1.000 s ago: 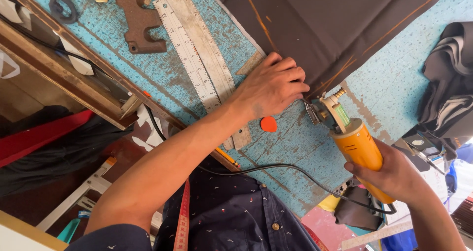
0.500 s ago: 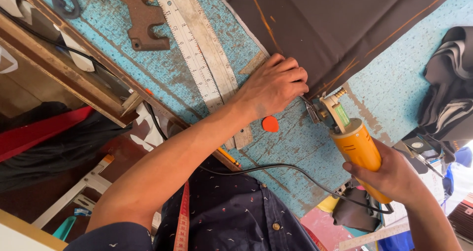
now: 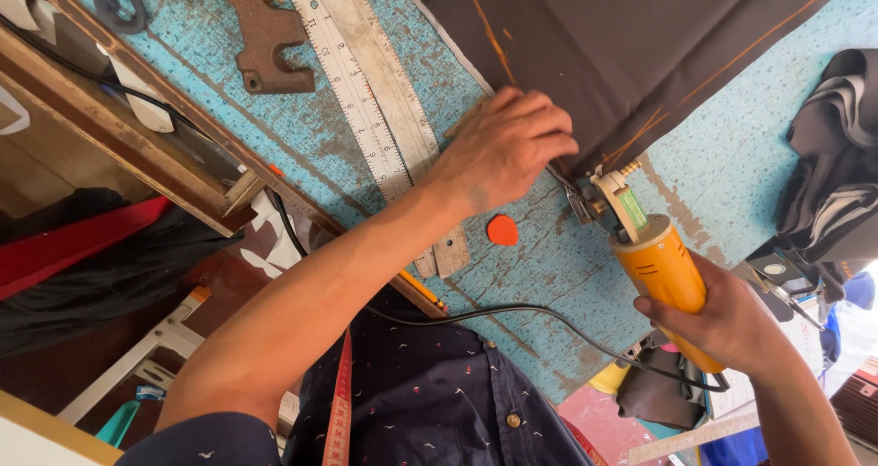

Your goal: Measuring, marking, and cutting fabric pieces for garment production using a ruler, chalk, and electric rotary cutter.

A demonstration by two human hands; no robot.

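**Head view: cutter blade sits at the cloth's edge, left hand pinning the cloth**

Head view, nearest first: the person's dark patterned shirt [image 3: 430, 402] and a red measuring tape [image 3: 341, 411] hanging at the chest. The right hand [image 3: 732, 324] has its fingers wrapped tight round the yellow body of an electric cloth cutter [image 3: 654, 265], whose black cord [image 3: 512, 312] loops back across the counter [image 3: 549, 274].

Over the last second little has shifted: the cutter's head sits in much the same place at the corner of the dark brown cloth [image 3: 640, 45], and the left hand [image 3: 503, 146] has kept its spot, fingers spread and pressed flat on the cloth's edge just beside the blade. I judge the cut to be at its start or paused.

An orange chalk piece [image 3: 502, 230] lies just below the left hand. Beyond it, two metal rulers [image 3: 375, 91] run side by side, then a rusty iron piece [image 3: 265, 36].

The counter's blue top is worn and scuffed. Off its wooden edge, dark and red fabric [image 3: 73, 256] hangs below; more dark cloth is heaped at the far right.
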